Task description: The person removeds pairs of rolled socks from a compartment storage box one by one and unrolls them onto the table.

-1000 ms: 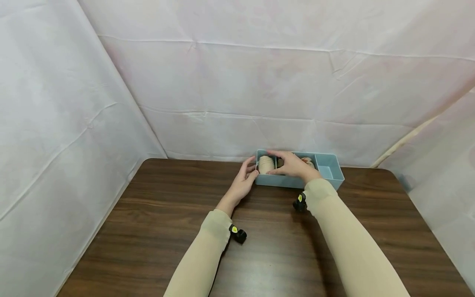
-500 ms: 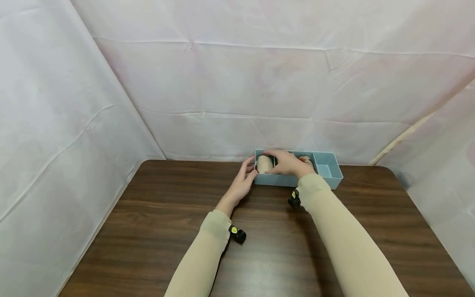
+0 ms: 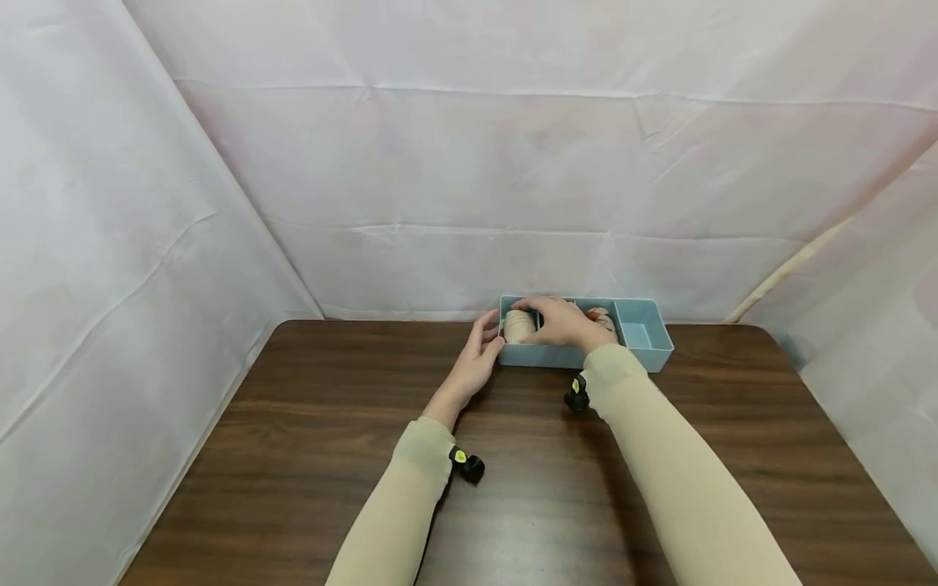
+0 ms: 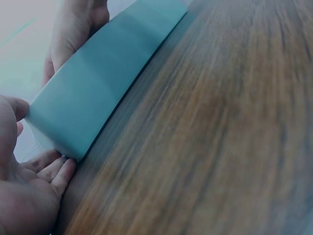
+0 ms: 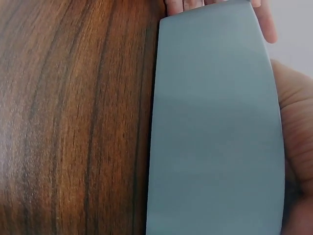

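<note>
Your right hand [image 3: 563,322] has edged left over the blue box [image 3: 544,356], nearer the beige roll [image 3: 518,327] inside its left end, where work seems centred; any grip is hidden. Your left hand [image 3: 471,364], fingers loose, still touches the box's end.

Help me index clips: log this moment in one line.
blue divided box: on wood-grain table | left hand: touching left end | right hand: over box, beside beige ridged roll, grip unclear

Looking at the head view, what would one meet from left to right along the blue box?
Left hand, beige ribbed object, red-and-beige object, rightmost compartment; right hand overlaps, so is left out.
</note>
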Motion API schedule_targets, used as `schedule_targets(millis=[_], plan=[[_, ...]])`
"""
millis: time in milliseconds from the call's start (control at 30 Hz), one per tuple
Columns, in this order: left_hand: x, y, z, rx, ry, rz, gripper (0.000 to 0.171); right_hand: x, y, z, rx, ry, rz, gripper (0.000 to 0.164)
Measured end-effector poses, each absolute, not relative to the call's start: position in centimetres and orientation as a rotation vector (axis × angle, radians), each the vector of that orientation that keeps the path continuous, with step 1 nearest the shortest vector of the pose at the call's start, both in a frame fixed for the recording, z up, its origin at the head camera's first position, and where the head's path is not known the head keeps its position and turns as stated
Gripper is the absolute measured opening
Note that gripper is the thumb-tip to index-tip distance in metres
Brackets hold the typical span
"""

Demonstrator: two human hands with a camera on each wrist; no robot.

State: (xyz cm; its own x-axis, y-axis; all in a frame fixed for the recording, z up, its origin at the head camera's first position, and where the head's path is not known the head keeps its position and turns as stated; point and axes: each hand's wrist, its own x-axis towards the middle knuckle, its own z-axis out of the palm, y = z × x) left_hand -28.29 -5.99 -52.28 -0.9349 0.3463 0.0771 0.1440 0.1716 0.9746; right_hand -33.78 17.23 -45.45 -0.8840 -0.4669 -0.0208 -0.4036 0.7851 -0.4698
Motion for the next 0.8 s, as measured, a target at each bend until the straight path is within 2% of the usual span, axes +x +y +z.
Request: schedule_targets(millis=[233, 467, 800], plan=[[-28.2, -6.2, -52.5, 0.479, 2.279, 1.895, 0.060, -33.9, 17.1, -46.3, -0.691, 2.861, -0.763, 0.074], [-28.3, -6.0, -52.7, 0.483, 2.272, 1.932, 0.062, -33.8, 18.0, -46.6, -0.772, 2.805, -1.013, 0.075], [-28.4, -5.6, -52.7, 0.486, 2.262, 1.967, 0.059, -32.9, 19.3, -44.8, -0.779, 2.745, -1.292, 0.077]])
